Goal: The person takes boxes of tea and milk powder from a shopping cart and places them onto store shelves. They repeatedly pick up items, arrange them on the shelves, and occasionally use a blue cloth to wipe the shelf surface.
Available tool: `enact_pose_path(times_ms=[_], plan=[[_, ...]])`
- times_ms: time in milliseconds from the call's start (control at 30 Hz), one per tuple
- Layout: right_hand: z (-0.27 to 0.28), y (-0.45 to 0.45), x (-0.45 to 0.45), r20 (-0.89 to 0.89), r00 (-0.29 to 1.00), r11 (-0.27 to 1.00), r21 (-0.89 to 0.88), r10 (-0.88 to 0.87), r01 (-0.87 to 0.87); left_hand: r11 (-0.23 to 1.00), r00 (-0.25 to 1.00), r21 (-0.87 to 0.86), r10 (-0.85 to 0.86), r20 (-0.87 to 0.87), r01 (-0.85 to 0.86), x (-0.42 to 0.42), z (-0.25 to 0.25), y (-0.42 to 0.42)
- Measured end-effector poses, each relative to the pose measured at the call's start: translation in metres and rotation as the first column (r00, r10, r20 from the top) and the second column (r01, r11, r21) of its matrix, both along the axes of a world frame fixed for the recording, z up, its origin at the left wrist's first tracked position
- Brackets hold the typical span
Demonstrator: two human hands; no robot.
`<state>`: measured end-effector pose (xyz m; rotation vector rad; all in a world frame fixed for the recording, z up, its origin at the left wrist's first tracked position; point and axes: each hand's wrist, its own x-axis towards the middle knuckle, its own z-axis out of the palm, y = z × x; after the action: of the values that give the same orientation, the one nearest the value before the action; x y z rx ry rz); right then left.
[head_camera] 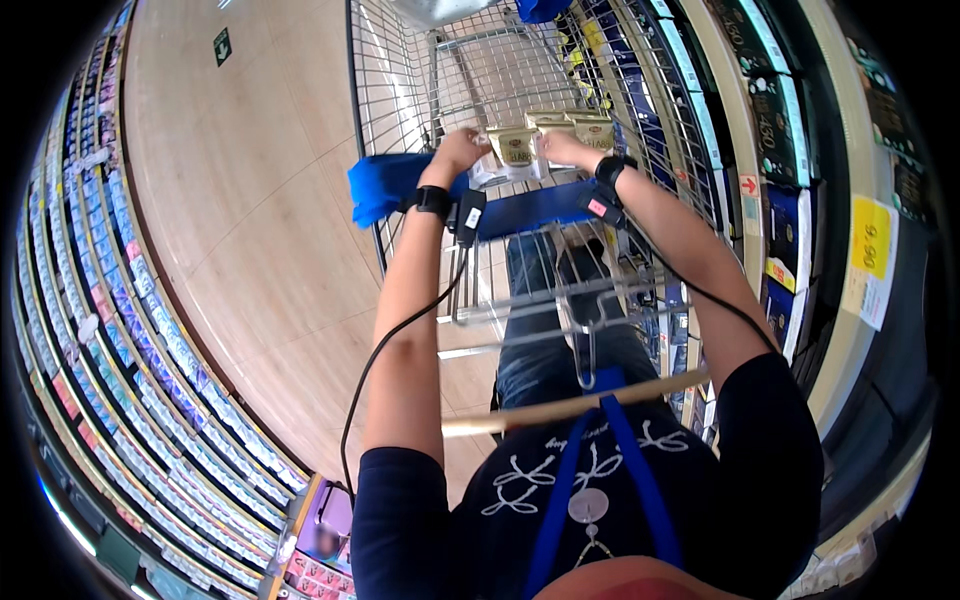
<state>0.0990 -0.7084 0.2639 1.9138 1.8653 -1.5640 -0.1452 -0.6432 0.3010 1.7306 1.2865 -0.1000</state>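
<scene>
Gold-and-white pouches with printed fronts stand in a group in the near end of a wire shopping cart. My left hand is at the left side of the front pouch, its fingers curled at the edge. My right hand is at that pouch's right side, in front of another gold pouch. The front pouch appears held upright between both hands. Some fingertips are hidden or too small to make out. Each wrist wears a black strap with a small cabled box.
A blue cloth or bag hangs over the cart's left rim, near its blue handle cover. Stocked shelves stand close on the right. A pale floor separates the cart from packed shelves at left.
</scene>
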Motion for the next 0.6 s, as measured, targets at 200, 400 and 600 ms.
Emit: enact_pose_path(times_ms=[200, 400, 600], plan=[[-0.094, -0.025, -0.017, 0.038, 0.949, 0.949, 0.010, -0.314, 0.314, 0.934, 0.926, -0.191, 0.240, -0.292, -0.302, -0.014, -0.157, -0.018], [-0.116, -0.026, -0.046, 0.125, 0.883, 0.886, 0.175, -0.453, 0.430, 0.787, 0.820, -0.230, 0.549, -0.162, -0.572, -0.016, -0.231, -0.041], [-0.112, -0.012, -0.046, 0.079, 0.782, 0.785, 0.091, -0.618, 0.612, 0.731, 0.769, -0.243, 0.588, -0.250, -0.638, 0.004, -0.202, -0.029]])
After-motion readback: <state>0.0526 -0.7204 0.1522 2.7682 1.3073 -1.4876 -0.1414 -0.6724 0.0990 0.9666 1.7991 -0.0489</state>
